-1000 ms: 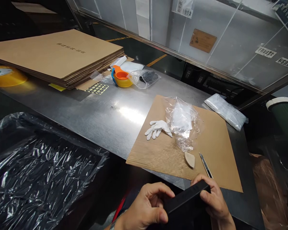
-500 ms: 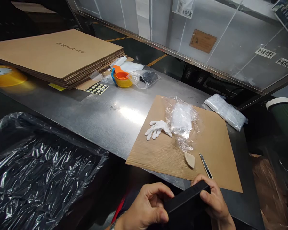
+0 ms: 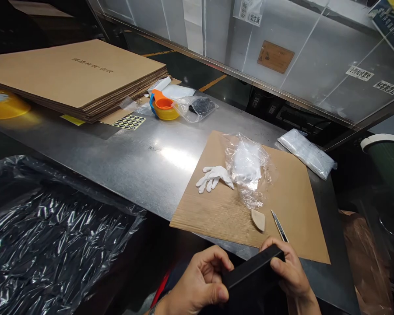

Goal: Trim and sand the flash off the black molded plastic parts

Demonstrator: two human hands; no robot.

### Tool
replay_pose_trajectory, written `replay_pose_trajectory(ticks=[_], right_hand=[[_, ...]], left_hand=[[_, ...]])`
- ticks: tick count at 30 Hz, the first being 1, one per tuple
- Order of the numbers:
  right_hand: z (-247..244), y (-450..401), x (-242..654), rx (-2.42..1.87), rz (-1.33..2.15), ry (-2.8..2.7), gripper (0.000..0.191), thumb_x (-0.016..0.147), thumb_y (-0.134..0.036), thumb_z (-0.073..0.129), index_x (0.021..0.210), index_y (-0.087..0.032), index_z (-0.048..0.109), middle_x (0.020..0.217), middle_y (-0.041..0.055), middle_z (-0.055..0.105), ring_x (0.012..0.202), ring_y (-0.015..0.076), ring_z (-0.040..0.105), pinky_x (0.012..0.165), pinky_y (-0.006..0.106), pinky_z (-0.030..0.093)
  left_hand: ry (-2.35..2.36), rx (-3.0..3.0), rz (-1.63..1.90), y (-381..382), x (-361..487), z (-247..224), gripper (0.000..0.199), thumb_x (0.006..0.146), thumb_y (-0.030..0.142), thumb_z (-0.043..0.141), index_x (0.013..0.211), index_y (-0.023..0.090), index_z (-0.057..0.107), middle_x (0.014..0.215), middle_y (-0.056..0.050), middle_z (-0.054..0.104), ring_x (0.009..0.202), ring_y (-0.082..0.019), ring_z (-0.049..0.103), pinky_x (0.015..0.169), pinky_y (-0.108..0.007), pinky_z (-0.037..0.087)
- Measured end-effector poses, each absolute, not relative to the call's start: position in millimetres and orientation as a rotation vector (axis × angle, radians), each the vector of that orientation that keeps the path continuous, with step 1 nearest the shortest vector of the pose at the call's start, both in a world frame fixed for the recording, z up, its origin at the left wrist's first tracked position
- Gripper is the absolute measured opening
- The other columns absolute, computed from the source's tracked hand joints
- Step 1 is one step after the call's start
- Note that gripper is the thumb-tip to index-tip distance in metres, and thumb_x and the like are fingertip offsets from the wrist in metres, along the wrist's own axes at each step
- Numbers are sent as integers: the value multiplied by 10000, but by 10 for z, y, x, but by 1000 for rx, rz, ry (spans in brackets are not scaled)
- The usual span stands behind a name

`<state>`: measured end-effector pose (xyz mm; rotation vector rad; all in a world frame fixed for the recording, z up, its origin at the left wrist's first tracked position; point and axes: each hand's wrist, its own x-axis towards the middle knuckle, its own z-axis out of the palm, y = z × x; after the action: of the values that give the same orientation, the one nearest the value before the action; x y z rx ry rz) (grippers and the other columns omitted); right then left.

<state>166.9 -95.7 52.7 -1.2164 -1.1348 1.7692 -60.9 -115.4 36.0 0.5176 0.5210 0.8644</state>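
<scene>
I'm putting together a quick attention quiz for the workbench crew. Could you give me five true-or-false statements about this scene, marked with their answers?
1. The right hand grips one end of the black object, with the left hand at its other end. True.
2. The white glove is on the right hand. False: it lies on the flat cardboard sheet.
3. The cutter knife lies on the flat cardboard sheet. True.
4. The orange tape holder stands on the flat cardboard sheet. False: it is on the metal table, near the cardboard stack.
5. In the picture, the sticker sheet lies left of the orange tape holder. True.
</scene>
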Motion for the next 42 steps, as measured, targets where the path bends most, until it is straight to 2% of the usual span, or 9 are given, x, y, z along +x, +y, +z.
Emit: replay_pose_trajectory(ticks=[5,9,15,18,22,35,39,41,42], right_hand=[[436,-703,1573,-1432,1656,-1342,432,729,-589,576,842,-173,564,606,-22,487,513,103,454,463,213,350],[237,-297,1532,-1577,1356,-1501,459,829,-585,440,958,-167,580,623,-13,543,495,112,511,451,218,385],[56,462,1693,-1730,773,-1739,321,901,-435,428,946,-165,595,859,44,630,777,159,598,727,319,471],[-11,743,1689,-1765,635,-1949,218,892,-350,508,953,-160,596,985,42,613,889,161,583,806,372,468],[-114,931,1605,-1737,597,-2231,236,878,-330,541,1037,-160,579,1077,54,589,940,178,579,819,394,476],[-264,1170,1848,-1737,831,-2175,268,884,-328,535,1084,-152,561,1068,50,592,886,171,599,757,361,509],[-287,1256,1880,-1771,930,-2059,274,879,-328,542,1087,-150,561,1078,49,588,903,181,596,765,368,507],[-289,1306,1879,-1774,985,-2005,281,877,-331,545,1090,-148,560,1083,48,586,910,187,595,769,371,506],[-284,1330,1878,-1772,1013,-1977,285,876,-332,546,1093,-147,559,1084,47,585,912,190,595,768,372,507]], left_hand=[[675,564,831,-1016,-659,300,448,627,358,776,991,143,625,815,-46,630,655,-116,554,543,-208,456],[955,447,913,-918,-642,121,453,683,372,725,1040,117,615,688,-16,631,578,-103,544,544,-219,462],[1221,380,1084,-779,-476,-222,607,513,479,789,960,118,592,789,-65,692,745,-189,632,639,-262,519],[1299,595,1006,-746,-388,-360,667,542,604,704,988,128,561,586,-17,646,557,-179,619,504,-249,485],[1458,911,873,-725,-340,-496,706,659,717,498,1080,151,495,432,40,543,322,-138,458,333,-219,296],[1433,978,1006,-538,-347,-397,643,710,680,490,1083,157,492,430,63,490,337,-121,394,372,-226,277],[1340,1217,996,-325,-253,-114,488,830,548,427,1089,148,528,560,8,584,451,-148,530,452,-243,394],[1274,1503,973,-139,-153,49,394,885,428,386,1135,165,539,827,-73,680,719,-185,630,665,-279,484],[1257,1668,958,-27,-88,113,372,899,365,368,1172,174,535,1020,-104,667,914,-202,614,814,-302,468]])
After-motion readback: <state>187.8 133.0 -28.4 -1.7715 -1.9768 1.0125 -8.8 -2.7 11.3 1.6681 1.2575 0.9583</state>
